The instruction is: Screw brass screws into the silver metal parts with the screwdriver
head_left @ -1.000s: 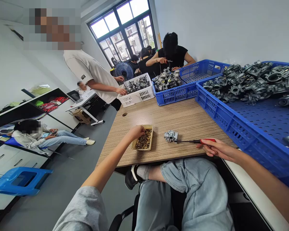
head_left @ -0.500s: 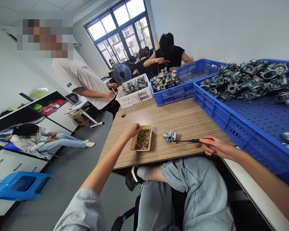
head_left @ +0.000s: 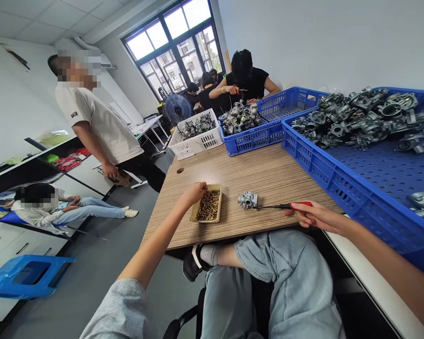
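Observation:
My left hand (head_left: pixel 195 192) is at the upper left corner of a small tan tray (head_left: pixel 219 201) of brass screws (head_left: pixel 208 206). Its fingers are pressed together, and whatever they pinch is too small to make out. To the right, a silver metal part (head_left: pixel 248 200) lies on the wood-grain table (head_left: pixel 205 169). My right hand (head_left: pixel 313 215) is wrapped round the red handle of a screwdriver (head_left: pixel 300 205), whose dark shaft points left with its tip at the metal part.
Blue crates (head_left: pixel 311 162) of metal parts line the table's right and back, beside a white basket (head_left: pixel 198 149). Across the table a person (head_left: pixel 245 77) works. One person stands at the left (head_left: pixel 102 127); another sits low (head_left: pixel 42 207). A blue stool (head_left: pixel 53 273) is on the floor.
The standing person has moved left, away from the white basket, and lowered an arm. My hands, the screwdriver and the metal part have hardly moved.

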Available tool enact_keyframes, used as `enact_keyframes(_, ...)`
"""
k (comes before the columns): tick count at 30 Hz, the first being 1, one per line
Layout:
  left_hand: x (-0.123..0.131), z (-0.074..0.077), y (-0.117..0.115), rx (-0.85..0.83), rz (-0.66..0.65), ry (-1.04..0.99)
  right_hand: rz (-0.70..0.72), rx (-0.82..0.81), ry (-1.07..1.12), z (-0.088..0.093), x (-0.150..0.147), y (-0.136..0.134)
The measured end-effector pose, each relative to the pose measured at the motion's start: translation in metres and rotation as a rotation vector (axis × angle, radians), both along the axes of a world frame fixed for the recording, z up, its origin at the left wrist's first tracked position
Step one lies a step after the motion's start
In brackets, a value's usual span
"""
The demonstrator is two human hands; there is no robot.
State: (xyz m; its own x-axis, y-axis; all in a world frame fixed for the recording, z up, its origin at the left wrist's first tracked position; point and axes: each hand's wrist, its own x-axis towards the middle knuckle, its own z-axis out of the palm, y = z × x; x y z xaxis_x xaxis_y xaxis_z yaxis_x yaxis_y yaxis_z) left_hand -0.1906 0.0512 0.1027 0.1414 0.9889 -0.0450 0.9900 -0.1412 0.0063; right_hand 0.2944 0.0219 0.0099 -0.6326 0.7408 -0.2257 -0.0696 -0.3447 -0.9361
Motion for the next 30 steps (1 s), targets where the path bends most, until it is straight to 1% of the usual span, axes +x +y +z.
enact_keyframes(12,-0.0025,-0.0011,-0.0004,0.016,-0.019,-0.034,0.006,0.022,-0.002,-0.0027,0.0015,0.0004)
enact_keyframes(20,-0.0038,-0.0024,-0.0013,0.023,-0.039,-0.046,0.01,0.006,0.014,-0.0045,0.0021,0.0011)
enact_keyframes(25,-0.0051,-0.0027,-0.001,0.025,-0.037,-0.034,0.016,-0.009,0.027,-0.0038,0.001,0.0012)
enact_keyframes(30,-0.0063,-0.004,-0.0026,0.012,-0.031,-0.006,0.017,-0.011,0.026,-0.0072,0.0028,0.0028)
